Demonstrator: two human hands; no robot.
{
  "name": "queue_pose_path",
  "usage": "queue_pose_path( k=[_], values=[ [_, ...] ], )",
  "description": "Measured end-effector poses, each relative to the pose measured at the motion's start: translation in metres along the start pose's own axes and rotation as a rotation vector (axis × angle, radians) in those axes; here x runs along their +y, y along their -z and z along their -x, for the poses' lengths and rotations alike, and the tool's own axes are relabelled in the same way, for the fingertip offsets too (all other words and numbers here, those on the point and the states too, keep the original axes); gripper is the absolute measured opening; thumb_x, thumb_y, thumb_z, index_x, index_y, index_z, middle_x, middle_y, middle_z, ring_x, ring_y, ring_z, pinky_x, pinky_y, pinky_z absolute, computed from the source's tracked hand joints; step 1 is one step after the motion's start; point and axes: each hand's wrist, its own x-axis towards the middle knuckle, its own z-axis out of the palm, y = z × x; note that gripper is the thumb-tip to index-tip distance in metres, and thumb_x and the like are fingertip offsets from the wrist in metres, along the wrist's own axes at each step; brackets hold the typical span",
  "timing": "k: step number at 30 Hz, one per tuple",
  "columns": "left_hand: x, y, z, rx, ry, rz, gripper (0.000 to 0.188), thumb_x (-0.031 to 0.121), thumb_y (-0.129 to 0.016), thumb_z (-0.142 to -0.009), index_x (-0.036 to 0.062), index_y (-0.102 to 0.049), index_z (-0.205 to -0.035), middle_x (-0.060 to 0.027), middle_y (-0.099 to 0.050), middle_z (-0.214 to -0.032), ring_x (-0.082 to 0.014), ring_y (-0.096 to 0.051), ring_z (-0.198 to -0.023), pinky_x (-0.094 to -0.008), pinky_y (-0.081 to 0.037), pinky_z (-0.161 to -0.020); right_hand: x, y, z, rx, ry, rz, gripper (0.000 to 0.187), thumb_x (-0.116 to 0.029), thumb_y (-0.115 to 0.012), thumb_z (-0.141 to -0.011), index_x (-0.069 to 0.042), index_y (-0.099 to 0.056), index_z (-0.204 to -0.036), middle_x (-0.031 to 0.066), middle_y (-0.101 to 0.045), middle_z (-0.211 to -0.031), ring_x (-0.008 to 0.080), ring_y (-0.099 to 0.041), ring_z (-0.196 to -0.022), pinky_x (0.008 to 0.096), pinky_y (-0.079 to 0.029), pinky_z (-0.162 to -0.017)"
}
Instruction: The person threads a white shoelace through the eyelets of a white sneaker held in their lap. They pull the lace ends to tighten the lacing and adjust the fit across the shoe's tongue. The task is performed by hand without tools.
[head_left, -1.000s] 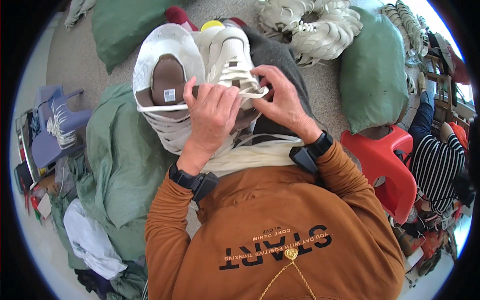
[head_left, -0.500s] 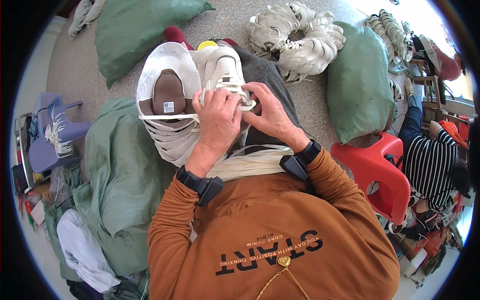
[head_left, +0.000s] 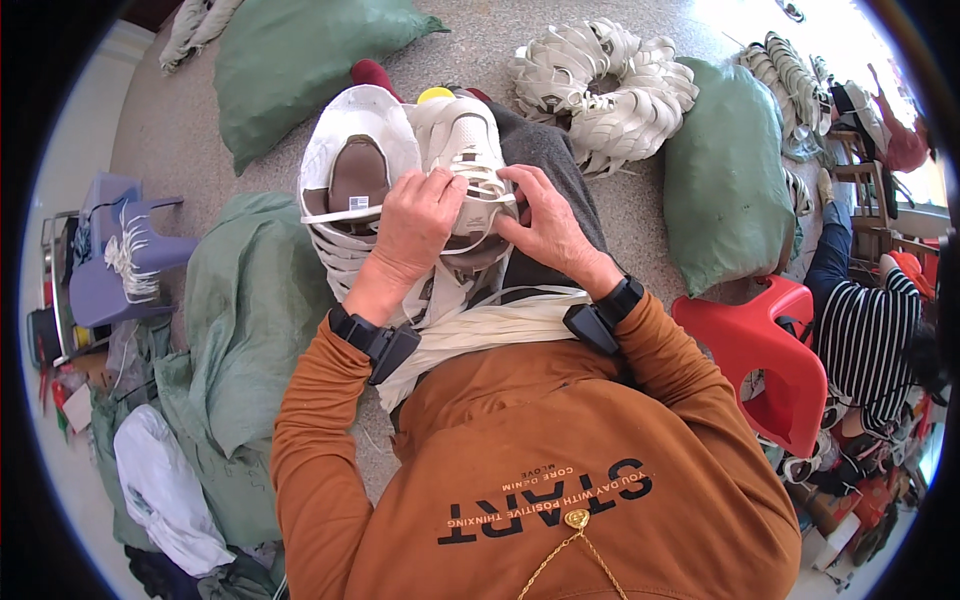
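Observation:
A cream shoe upper (head_left: 464, 130) rests toe-away on my lap, with a flat white shoelace (head_left: 478, 172) threaded across its front. My left hand (head_left: 415, 215) is closed, fingertips pinched on the lace at the shoe's left side. On the opposite side, my right hand (head_left: 545, 220) grips the edge of the upper between bent thumb and fingers, beside the eyelets. Left of this shoe lies a stack of nested white uppers (head_left: 318, 135), the top one showing a brown lining piece (head_left: 358, 172) with a small label. A bundle of loose cream laces (head_left: 480, 345) lies across my lap.
Green sacks stand at the far left (head_left: 300, 70) and right (head_left: 725, 170), with a ring of uppers (head_left: 600, 90) between them. Green sheeting (head_left: 250, 310) and a purple stool (head_left: 125, 270) are left, a red stool (head_left: 770, 350) right. Another person in stripes (head_left: 865, 340) sits at far right.
My left hand has moved left, away from the right hand, with the lace at its fingertips. More of the shoe's lacing and opening shows. The view has shifted slightly.

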Motion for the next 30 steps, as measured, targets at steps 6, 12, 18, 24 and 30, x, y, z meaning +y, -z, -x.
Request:
queue_pose_path(
  k=[6,12,18,24,30],
  values=[
    [-0.006,0.023,0.020,-0.122,0.172,0.114,0.025,0.004,-0.068,-0.085,0.0042,-0.068,-0.110,-0.0086,-0.065,-0.092,-0.0265,-0.066,-0.076,-0.0371,-0.054,-0.067,-0.010,0.014,0.001,-0.112,0.004,0.108,0.065,-0.030,-0.079,-0.087,0.000,-0.050,-0.137,0.0159,-0.053,-0.131,0.0257,-0.061,-0.100,0.0366,-0.054,-0.081],
    [-0.013,0.062,0.031,-0.172,0.151,0.008,0.024,0.005,-0.067,-0.086,0.0064,-0.068,-0.110,-0.0073,-0.063,-0.086,-0.0232,-0.063,-0.071,-0.0360,-0.049,-0.062,-0.033,0.032,-0.010,-0.075,0.177,0.202,0.052,-0.026,-0.075,-0.089,0.000,-0.057,-0.131,0.0209,-0.056,-0.132,0.0379,-0.057,-0.119,0.0432,-0.047,-0.101],
    [-0.031,0.099,0.036,-0.070,0.069,-0.110,0.025,0.006,-0.061,-0.085,0.0067,-0.067,-0.109,-0.0067,-0.060,-0.090,-0.0240,-0.064,-0.073,-0.0359,-0.051,-0.063,-0.052,0.012,-0.033,-0.160,0.152,0.288,0.020,-0.014,-0.070,-0.086,-0.004,-0.072,-0.103,0.0135,-0.070,-0.096,0.0320,-0.063,-0.105,0.0453,-0.046,-0.095],
    [-0.098,0.155,0.066,-0.003,0.308,-0.327,0.026,0.003,-0.063,-0.087,0.0096,-0.070,-0.111,-0.0057,-0.061,-0.090,-0.0258,-0.064,-0.076,-0.0370,-0.051,-0.065,-0.042,0.025,-0.020,-0.083,0.029,0.162,0.027,-0.011,-0.067,-0.087,-0.003,-0.068,-0.112,0.0151,-0.067,-0.105,0.0337,-0.062,-0.107,0.0440,-0.043,-0.097],
    [-0.126,0.203,0.037,0.135,0.218,-0.560,0.021,0.006,-0.067,-0.089,0.0120,-0.071,-0.109,-0.0031,-0.062,-0.090,-0.0239,-0.062,-0.084,-0.0374,-0.047,-0.074,-0.077,-0.001,-0.043,0.053,0.437,0.184,0.028,-0.010,-0.065,-0.089,-0.001,-0.065,-0.115,0.0151,-0.068,-0.106,0.0358,-0.063,-0.104,0.0453,-0.045,-0.095]
  ],
)
